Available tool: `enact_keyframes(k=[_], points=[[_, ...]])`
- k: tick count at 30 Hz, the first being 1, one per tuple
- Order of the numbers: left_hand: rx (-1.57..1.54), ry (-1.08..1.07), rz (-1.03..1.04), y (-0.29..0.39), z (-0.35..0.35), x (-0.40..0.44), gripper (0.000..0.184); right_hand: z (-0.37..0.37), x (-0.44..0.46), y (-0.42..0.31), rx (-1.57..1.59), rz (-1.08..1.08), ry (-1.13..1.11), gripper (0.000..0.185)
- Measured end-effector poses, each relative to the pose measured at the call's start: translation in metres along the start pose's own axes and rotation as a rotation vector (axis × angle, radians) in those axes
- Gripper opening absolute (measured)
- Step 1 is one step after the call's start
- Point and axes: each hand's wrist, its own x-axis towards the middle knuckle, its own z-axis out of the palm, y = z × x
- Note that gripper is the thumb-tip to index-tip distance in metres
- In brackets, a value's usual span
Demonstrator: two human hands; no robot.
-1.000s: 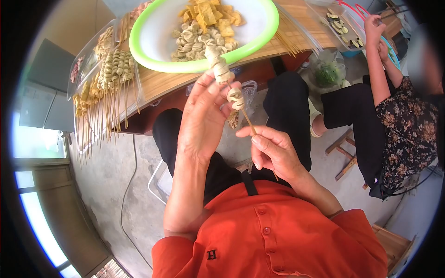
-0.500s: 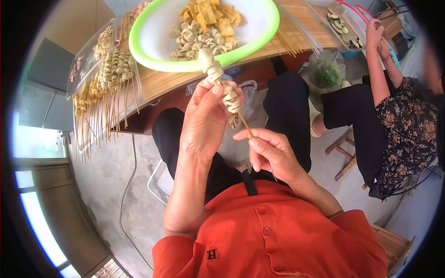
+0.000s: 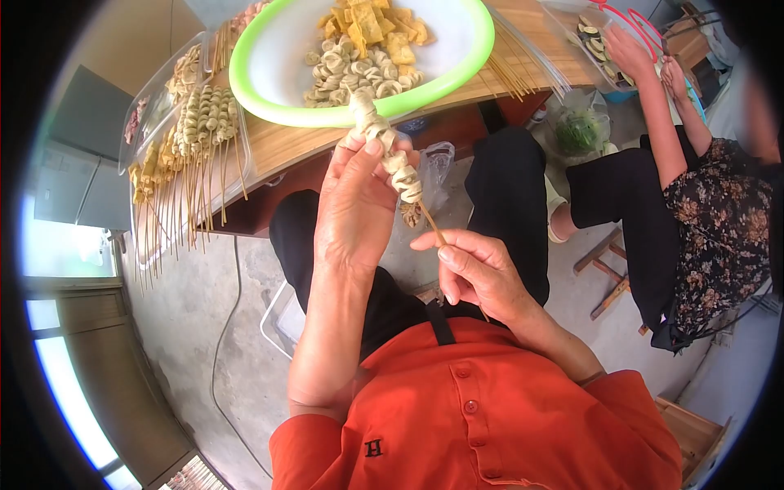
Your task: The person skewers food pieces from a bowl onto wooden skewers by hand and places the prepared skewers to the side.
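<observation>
The surface (image 3: 273, 147) spans the top of the view. On it, the bowl (image 3: 441, 93) has plenty left: yellow pieces (image 3: 376, 28) at the far side and a heap of loose rolls (image 3: 359, 72) nearer, so the batch looks well short of finished. The tray (image 3: 246, 155) to its left already bears a good row of loaded skewers (image 3: 208, 118), their bare ends hanging out over the edge.

The left hand (image 3: 357, 204) has its grip closed on the skewer (image 3: 403, 178) among its rolls; the right hand (image 3: 482, 271) pinches the bare stick lower down. This skewer is held slanting above the lap, before the bowl. Rolls fill its upper stretch, so it seems nearly complete, though fingers hide part of the row. Thinnest of all, spare sticks (image 3: 510, 79) lie right of the bowl, apparently unused.
</observation>
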Motion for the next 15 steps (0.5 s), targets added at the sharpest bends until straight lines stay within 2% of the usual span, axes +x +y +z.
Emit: enact_keyframes(k=[9,11,15], points=[[-0.003,-0.077,-0.043,0.001,-0.001,-0.003,0.024,-0.001,0.000,0.005,-0.007,-0.014,0.008,0.031],[-0.050,0.017,-0.013,0.007,0.006,-0.001,0.027,-0.001,-0.001,0.004,-0.010,-0.012,0.005,0.031],[-0.041,0.019,0.026,0.010,0.005,0.006,0.030,0.001,-0.001,0.007,-0.006,0.002,-0.007,0.031]])
